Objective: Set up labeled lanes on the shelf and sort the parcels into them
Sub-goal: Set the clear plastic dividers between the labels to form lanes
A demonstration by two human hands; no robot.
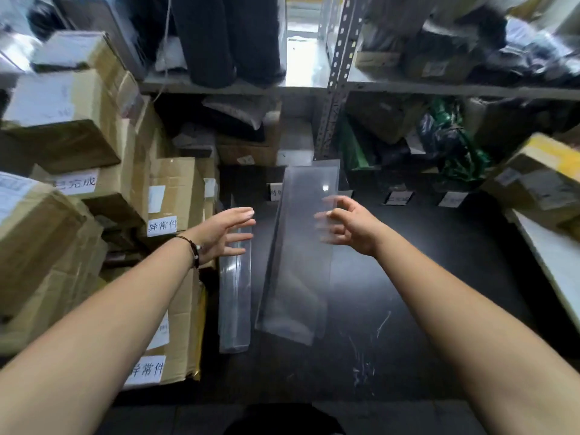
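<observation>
- Dark shelf (439, 277): carries two clear dividers; parcels (445, 146) crowd the racks behind.
- Boxes (175, 196): stacked at left, just beside the narrow divider (235, 302).
- Wide divider (298, 262): tilted, between the hands.
- Left hand (224, 233): fingers spread above the narrow divider.
- Right hand (348, 224): fingers curled at the wide divider's edge, blurred; grip unclear.
- Labels (397, 197): at the rear, unreadable.

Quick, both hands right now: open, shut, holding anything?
Left hand: open, fingers straight, over the narrow clear divider.
Right hand: fingers curled at the edge of the wide clear divider, blurred; grip cannot be told.
</observation>
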